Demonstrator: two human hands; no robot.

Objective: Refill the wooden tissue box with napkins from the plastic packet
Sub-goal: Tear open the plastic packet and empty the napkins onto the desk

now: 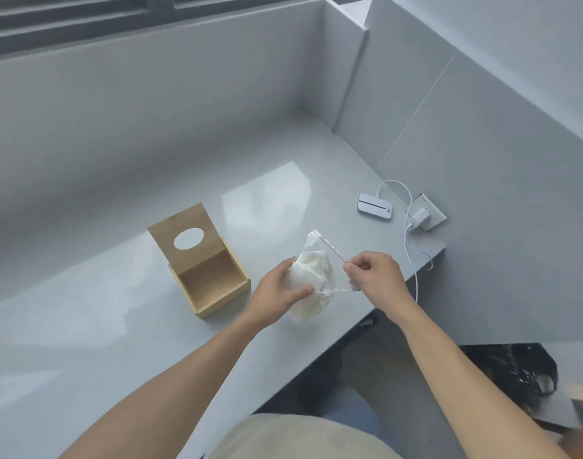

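Packet: the clear, crinkly plastic packet (320, 256) with a red zip strip is sitting above the counter's near edge, right of the box.
Napkins: soft white napkins (308, 276) are bunching inside it.
Left hand: the left hand (278, 291) is cupping the packet's napkin-filled body.
Right hand: the right hand (373, 274) is pinching the packet's mouth edge.
Box: the square wooden tissue box (205, 279) is standing open, its oval-holed lid (184, 238) tilting up behind.
Counter: the glossy grey counter (85, 326) is carrying a white device (374, 207) with a cable (412, 260).

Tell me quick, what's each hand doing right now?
Left hand: grips the napkins through the plastic packet.
Right hand: pinches the packet's open edge by the red seal strip.
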